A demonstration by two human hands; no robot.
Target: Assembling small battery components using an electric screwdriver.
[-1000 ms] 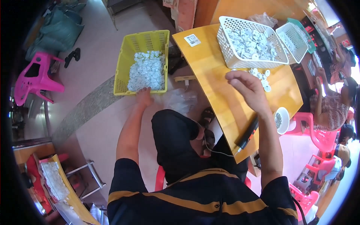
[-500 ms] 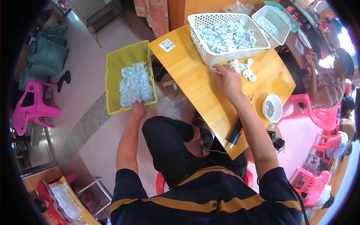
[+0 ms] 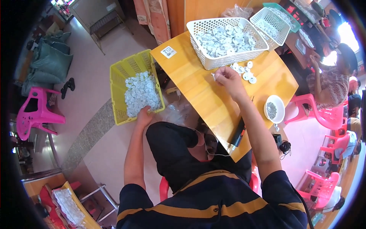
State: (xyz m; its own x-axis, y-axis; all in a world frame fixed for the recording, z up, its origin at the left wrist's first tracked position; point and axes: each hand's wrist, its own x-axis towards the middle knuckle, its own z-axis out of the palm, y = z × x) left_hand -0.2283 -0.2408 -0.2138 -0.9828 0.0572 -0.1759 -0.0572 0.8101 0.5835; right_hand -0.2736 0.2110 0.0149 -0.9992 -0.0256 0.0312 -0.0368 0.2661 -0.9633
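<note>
Glossy, smooth yellow-brown wooden tabletop (image 3: 190,76). White rectangular perforated plastic basket (image 3: 212,63), far; yellow rectangular perforated plastic crate (image 3: 118,89), left; small white round plastic discs (image 3: 252,80). Round white smooth bowl (image 3: 281,111), right, with grey metallic-looking bits (image 3: 271,110).

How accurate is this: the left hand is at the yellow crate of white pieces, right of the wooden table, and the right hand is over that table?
One thing is wrong: the head view shows the yellow plastic crate left of the wooden table. The left hand is at that crate and the right hand over the table, as stated.
</note>
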